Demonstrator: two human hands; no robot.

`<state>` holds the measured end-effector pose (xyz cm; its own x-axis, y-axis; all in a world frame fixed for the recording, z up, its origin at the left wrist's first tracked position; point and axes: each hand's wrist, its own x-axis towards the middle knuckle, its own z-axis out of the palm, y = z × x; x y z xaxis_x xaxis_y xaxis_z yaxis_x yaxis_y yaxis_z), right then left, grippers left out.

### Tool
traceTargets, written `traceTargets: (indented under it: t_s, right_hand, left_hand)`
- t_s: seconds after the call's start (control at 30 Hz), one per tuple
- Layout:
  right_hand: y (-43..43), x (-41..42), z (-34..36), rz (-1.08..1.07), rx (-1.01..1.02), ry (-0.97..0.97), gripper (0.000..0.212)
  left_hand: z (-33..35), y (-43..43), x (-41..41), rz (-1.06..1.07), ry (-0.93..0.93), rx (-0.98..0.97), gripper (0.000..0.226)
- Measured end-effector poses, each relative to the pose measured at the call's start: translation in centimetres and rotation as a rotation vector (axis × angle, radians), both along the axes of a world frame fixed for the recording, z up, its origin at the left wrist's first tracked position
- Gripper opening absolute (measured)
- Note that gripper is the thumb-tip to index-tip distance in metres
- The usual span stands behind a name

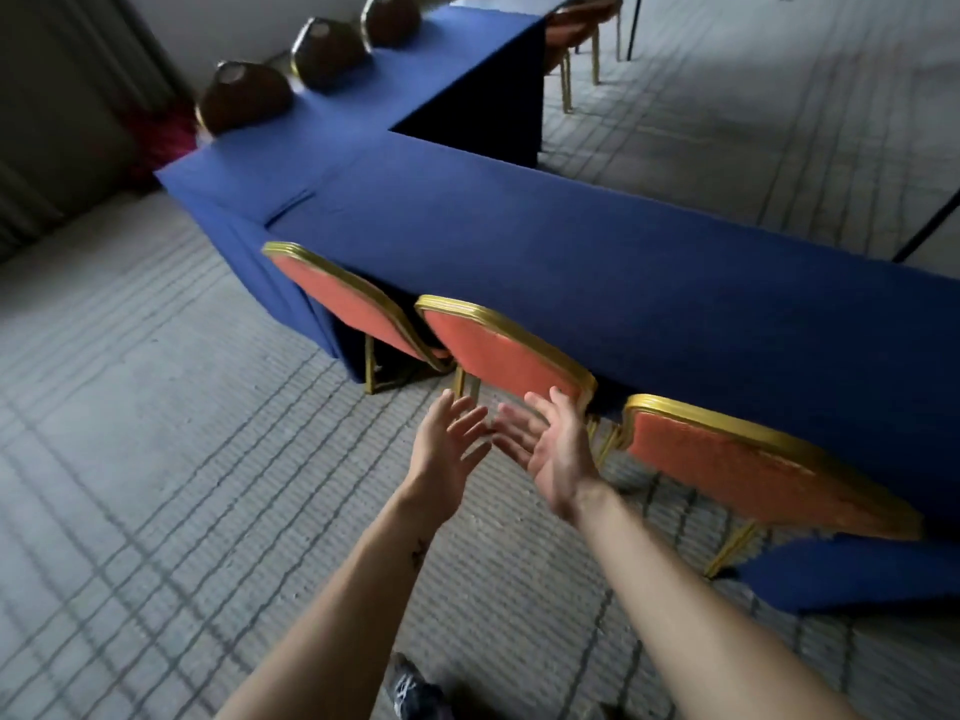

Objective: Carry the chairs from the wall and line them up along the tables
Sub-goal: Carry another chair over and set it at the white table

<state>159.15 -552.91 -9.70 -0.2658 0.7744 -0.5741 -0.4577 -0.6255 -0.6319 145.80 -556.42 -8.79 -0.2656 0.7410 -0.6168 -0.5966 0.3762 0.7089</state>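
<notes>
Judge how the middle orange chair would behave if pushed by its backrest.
The middle chair probably stays rigid: its gold frame looks like metal tubing. On the carpet its thin legs would likely drag, so a high push may tilt it toward the table.

Grey carpet point(156, 459) crossed by darker grid lines covers the floor. A pale wall point(234, 23) rises at the far end, and a dim pleated curtain point(57, 106) hangs at left.
</notes>
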Motion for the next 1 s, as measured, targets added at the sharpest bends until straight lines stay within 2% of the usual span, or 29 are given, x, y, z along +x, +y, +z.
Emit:
traceTargets:
  t_s: [0.07, 0.23, 0.43, 0.67, 0.87, 1.0]
  right_hand:
    - [-0.4, -3.0, 0.8, 0.002, 0.011, 0.063, 0.060]
    - [-2.6, -16.3, 6.0, 0.050, 0.088, 0.197, 0.049]
    - [-5.6, -30.1, 8.5, 0.187, 0.092, 0.205, 0.050]
    - [-5.9, -42.2, 9.0, 0.331, 0.078, 0.159, 0.048]
    - [-1.6, -52.3, 8.7, 0.396, 0.093, 0.171, 0.048]
    - [3.5, -61.9, 8.3, 0.434, 0.082, 0.228, 0.050]
  left_hand:
    - [1.4, -1.5, -2.7, 0.066, -0.055, 0.035, 0.046]
    - [4.5, -5.9, -16.3, 0.282, -0.222, 0.178, 0.047]
    - [7.1, -10.0, -28.7, 0.429, -0.305, 0.347, 0.047]
    - [7.8, -11.9, -40.0, 0.517, -0.293, 0.397, 0.050]
    - [6.5, -8.8, -49.1, 0.585, -0.280, 0.440, 0.050]
    - [6.0, -4.3, -58.0, 0.675, -0.233, 0.462, 0.052]
